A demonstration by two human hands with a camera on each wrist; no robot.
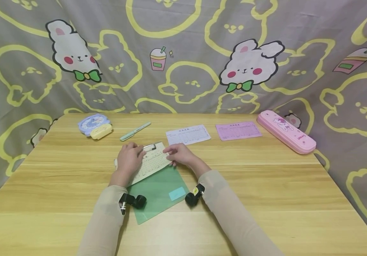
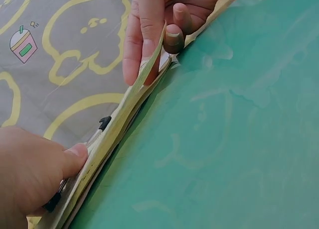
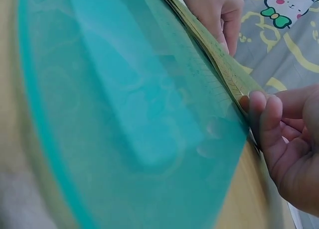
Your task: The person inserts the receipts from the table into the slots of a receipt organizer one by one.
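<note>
A green clipboard (image 1: 157, 202) lies tilted on the table, with a pale blue label (image 1: 177, 193) near its lower right corner. Across its upper part is a pale yellow printed grid sheet (image 1: 154, 163), under a metal clip (image 1: 149, 147) with black ends. My left hand (image 1: 129, 160) grips the clip at its left side; its thumb shows in the left wrist view and its other fingers are mostly hidden. At the sheet's right edge, my right hand (image 1: 181, 154) pinches the paper between thumb and fingers. Seen by the right wrist, the sheet's edge (image 3: 232, 82) bends up slightly.
Behind the clipboard lie a lavender printed sheet (image 1: 188, 135) and a pink-purple one (image 1: 238, 131). A pink pencil case (image 1: 285, 131) is at the back right. A mint pen (image 1: 135, 131) and a blue clock-like object (image 1: 93, 123) with a yellow part (image 1: 101, 132) lie back left.
</note>
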